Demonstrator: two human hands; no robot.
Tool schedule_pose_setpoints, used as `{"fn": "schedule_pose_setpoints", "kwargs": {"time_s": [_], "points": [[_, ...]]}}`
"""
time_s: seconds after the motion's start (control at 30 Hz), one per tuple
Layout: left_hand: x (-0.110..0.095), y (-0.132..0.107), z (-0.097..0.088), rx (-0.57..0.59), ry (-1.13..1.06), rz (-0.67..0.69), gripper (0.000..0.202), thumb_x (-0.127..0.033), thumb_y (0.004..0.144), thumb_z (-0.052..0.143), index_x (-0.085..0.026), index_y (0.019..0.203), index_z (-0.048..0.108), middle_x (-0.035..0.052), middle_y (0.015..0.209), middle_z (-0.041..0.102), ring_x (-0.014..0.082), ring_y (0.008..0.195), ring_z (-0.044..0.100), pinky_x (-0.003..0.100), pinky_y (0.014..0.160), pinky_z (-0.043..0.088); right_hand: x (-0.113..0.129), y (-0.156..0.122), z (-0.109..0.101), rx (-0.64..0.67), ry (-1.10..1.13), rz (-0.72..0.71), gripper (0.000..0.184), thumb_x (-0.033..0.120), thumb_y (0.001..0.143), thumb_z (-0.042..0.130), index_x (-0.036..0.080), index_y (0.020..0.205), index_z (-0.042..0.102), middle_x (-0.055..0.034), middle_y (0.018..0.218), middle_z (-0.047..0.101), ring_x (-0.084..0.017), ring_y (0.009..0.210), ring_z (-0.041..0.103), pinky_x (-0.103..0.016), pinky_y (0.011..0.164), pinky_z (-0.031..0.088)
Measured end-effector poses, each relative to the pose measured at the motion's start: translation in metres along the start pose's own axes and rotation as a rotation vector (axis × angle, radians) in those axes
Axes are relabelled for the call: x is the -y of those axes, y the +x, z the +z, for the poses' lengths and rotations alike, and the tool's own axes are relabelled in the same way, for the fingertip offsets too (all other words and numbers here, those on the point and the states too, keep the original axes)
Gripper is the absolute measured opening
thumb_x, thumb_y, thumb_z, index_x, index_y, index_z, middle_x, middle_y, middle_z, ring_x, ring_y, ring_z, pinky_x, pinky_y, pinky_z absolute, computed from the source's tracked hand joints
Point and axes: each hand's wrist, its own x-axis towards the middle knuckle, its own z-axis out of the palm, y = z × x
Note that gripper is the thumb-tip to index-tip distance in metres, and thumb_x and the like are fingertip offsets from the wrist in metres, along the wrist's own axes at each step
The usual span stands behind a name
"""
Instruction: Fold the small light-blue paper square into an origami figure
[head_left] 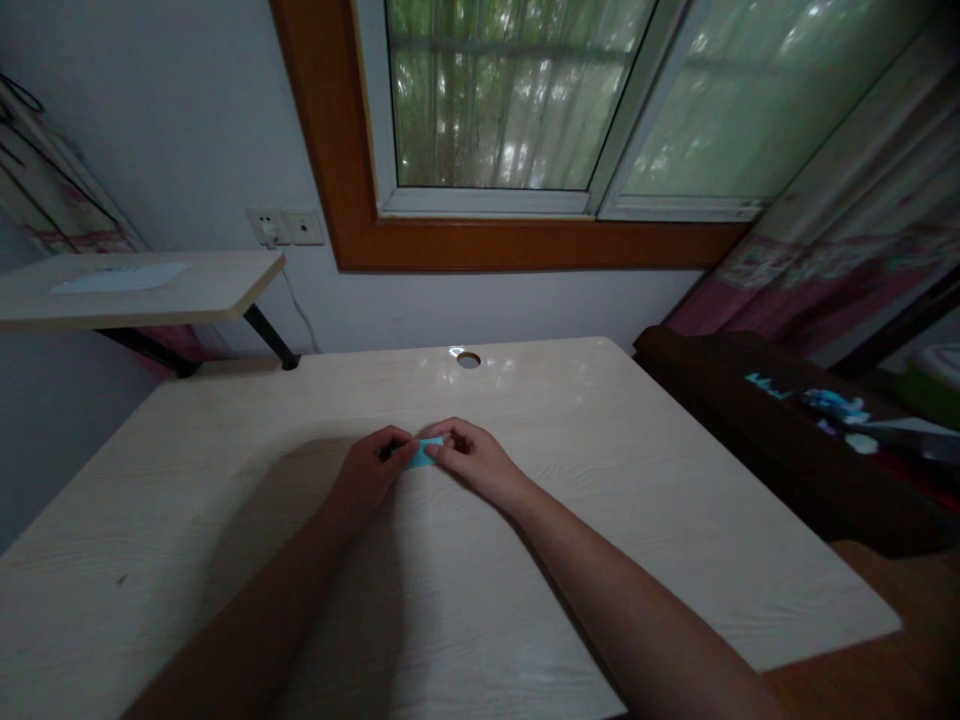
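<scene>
Just above the middle of the pale wooden desk (600,450), a small piece of light blue paper (421,456) is held between my two hands. My left hand (373,462) pinches its left end, thumb and forefinger pressed together. On the other side my right hand (474,455) grips the right part, with the thumb lying over the paper's front. Parts of the paper are covered by the fingers, so its full shape and any folds are hidden.
A raised shelf (225,285) on black legs stands at the desk's back left, with a pale sheet (124,277) on it. A round cable hole (469,360) sits near the back edge. To the right, a dark brown piece of furniture (720,400) carries several small items.
</scene>
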Motion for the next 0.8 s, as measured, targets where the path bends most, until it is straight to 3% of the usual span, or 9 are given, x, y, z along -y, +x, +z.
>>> {"fn": "schedule_pose_setpoints", "kwargs": {"time_s": [0.4, 0.57, 0.8], "points": [[-0.002, 0.000, 0.002, 0.039, 0.006, 0.007, 0.025, -0.043, 0.083, 0.062, -0.019, 0.083, 0.069, 0.0013, 0.077, 0.068, 0.0170, 0.074, 0.060, 0.027, 0.070, 0.046, -0.005, 0.002, 0.001, 0.001, 0.125, -0.009, 0.026, 0.031, 0.076, 0.071, 0.020, 0.098, 0.065, 0.0010, 0.078, 0.060, -0.012, 0.067, 0.050, -0.026, 0.064, 0.039], [0.007, 0.003, 0.002, -0.025, -0.091, -0.023, 0.030, -0.044, 0.080, 0.065, -0.020, 0.097, 0.066, 0.0009, 0.079, 0.066, 0.0156, 0.071, 0.059, 0.025, 0.064, 0.045, -0.012, 0.007, -0.001, -0.038, 0.189, 0.011, 0.029, 0.030, 0.073, 0.073, 0.020, 0.099, 0.065, 0.0013, 0.078, 0.059, -0.012, 0.066, 0.050, -0.025, 0.062, 0.039], [0.004, 0.005, -0.001, -0.001, -0.192, -0.052, 0.031, -0.043, 0.080, 0.066, -0.019, 0.101, 0.064, -0.0007, 0.076, 0.064, 0.0138, 0.067, 0.058, 0.025, 0.064, 0.046, -0.012, 0.010, -0.004, -0.050, 0.250, 0.018, 0.032, 0.028, 0.074, 0.074, 0.019, 0.103, 0.064, 0.0058, 0.065, 0.051, -0.009, 0.058, 0.044, -0.024, 0.058, 0.033]]}}
